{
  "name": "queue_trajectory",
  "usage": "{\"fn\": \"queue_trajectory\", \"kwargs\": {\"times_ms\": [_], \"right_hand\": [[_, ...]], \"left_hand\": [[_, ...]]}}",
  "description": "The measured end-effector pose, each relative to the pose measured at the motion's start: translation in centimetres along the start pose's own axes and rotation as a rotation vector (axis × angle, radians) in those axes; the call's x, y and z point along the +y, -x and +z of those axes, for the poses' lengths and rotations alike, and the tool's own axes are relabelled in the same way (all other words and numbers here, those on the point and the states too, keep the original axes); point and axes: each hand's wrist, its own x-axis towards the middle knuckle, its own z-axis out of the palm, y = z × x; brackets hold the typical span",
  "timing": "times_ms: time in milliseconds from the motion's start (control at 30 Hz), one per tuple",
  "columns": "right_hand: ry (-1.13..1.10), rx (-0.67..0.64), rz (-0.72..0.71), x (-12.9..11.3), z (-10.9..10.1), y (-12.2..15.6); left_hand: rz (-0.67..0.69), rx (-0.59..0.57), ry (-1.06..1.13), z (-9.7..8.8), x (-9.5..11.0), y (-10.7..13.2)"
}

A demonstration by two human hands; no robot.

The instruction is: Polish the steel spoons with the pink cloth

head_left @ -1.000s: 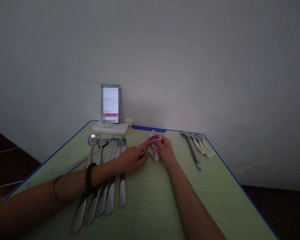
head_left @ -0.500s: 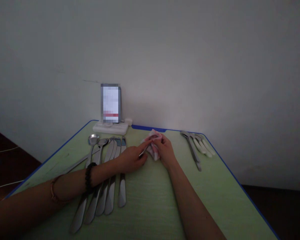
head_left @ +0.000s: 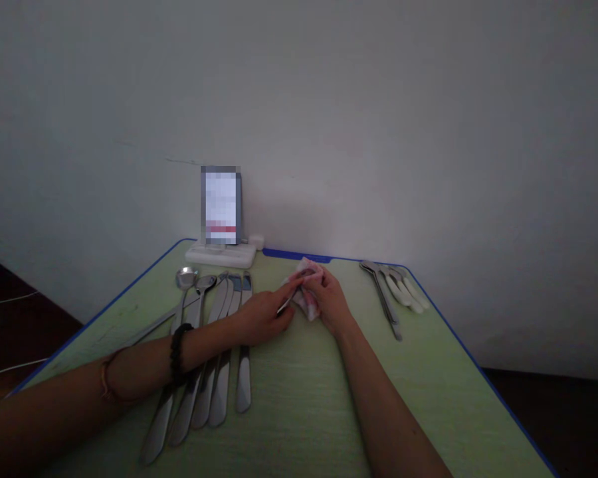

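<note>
Both hands meet near the far middle of a green table (head_left: pixel 299 398). My right hand (head_left: pixel 329 299) is closed round a crumpled pink and white cloth (head_left: pixel 306 279). My left hand (head_left: pixel 262 315) pinches a thin metal utensil (head_left: pixel 285 303) whose far end goes into the cloth; its type is hidden. A dark bead bracelet and a pink band sit on my left forearm, which lies across a row of cutlery.
Several steel knives and spoons (head_left: pixel 214 345) lie in a row on the left. A smaller group of cutlery (head_left: pixel 393 292), some with white handles, lies at the right. A white stand with an upright card (head_left: pixel 220 219) is at the table's far edge by the wall.
Almost nothing differs: both hands stay on the cloth and utensil, with only slight finger shifts.
</note>
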Motion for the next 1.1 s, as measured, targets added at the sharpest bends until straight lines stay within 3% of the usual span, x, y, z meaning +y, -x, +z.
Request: {"fn": "queue_trajectory", "kwargs": {"times_ms": [667,1100], "right_hand": [[-0.071,-0.004,-0.020,0.15,0.08,-0.02],[-0.264,0.214,-0.002,0.07,0.27,-0.35]], "left_hand": [[-0.003,-0.028,-0.109,-0.39,0.52,-0.07],[-0.002,-0.034,-0.085,-0.23,0.49,-0.03]]}}
